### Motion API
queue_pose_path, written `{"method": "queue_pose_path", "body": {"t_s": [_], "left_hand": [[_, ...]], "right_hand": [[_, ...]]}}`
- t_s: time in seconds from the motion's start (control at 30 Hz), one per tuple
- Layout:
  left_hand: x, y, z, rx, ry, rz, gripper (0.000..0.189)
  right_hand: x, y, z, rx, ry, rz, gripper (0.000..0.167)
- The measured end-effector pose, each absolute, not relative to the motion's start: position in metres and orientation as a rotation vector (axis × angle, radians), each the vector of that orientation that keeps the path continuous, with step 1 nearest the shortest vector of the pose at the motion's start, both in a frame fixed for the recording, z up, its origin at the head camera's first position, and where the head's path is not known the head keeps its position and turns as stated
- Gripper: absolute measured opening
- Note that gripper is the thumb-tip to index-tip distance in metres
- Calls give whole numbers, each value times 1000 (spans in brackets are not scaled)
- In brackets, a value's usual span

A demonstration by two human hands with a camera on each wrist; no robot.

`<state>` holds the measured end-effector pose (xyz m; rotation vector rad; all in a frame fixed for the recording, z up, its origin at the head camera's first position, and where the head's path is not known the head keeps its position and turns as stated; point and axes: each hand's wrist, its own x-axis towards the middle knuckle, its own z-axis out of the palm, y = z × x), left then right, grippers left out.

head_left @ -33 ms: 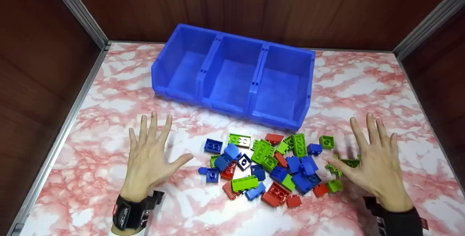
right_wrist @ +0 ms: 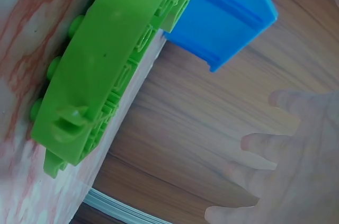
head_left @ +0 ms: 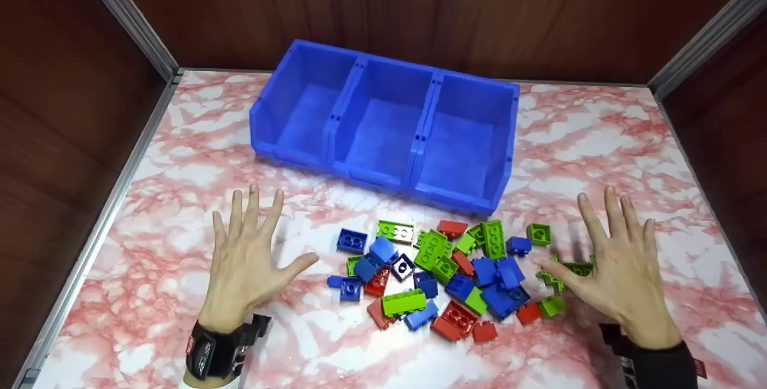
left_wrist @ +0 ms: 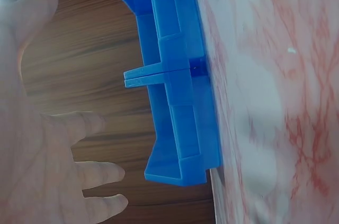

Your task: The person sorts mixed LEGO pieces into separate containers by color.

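My left hand (head_left: 242,269) is spread with straight fingers, palm down, left of a loose pile of toy building bricks. My right hand (head_left: 629,275) is spread in the same way on the pile's right side. Neither holds anything. The right thumb overlaps a green toy piece (head_left: 578,268) in the head view; in the right wrist view a long green brick (right_wrist: 100,60) looms close, studs toward the table. Among the heap are a lime green brick (head_left: 404,302), a red brick (head_left: 453,320), a blue brick (head_left: 352,240) and a white brick (head_left: 402,267).
Behind the bricks stands a blue bin (head_left: 371,178) in three compartments, angled, with no bricks visible inside. It also shows in the left wrist view, its front wall (left_wrist: 183,123) facing the hand. Dark wooden panels (head_left: 389,11) with metal edging enclose the marbled red-white table (head_left: 599,131).
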<state>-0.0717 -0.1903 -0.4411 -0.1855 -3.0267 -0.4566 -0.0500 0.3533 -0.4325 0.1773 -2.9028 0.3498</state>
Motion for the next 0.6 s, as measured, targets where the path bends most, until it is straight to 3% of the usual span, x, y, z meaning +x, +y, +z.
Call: {"method": "queue_pose_path", "body": {"t_s": [0.6], "left_hand": [[-83,-198,-425,-156,-2870,-545,104]], "right_hand": [[-53,346,-423,140,-2771,444,112]]}}
